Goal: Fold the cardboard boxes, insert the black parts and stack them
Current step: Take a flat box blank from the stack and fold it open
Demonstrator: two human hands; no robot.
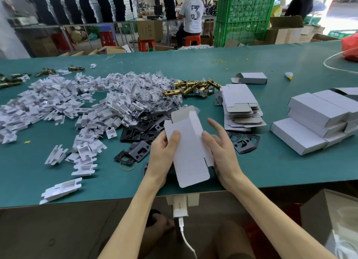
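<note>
Left hand [164, 148], right hand [219, 145], each in thumb-pinch grip at opposite edges of cardboard box [188, 142]

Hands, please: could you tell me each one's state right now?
Left hand: grips the cardboard box.
Right hand: pinches the same box, forefinger raised.
</note>
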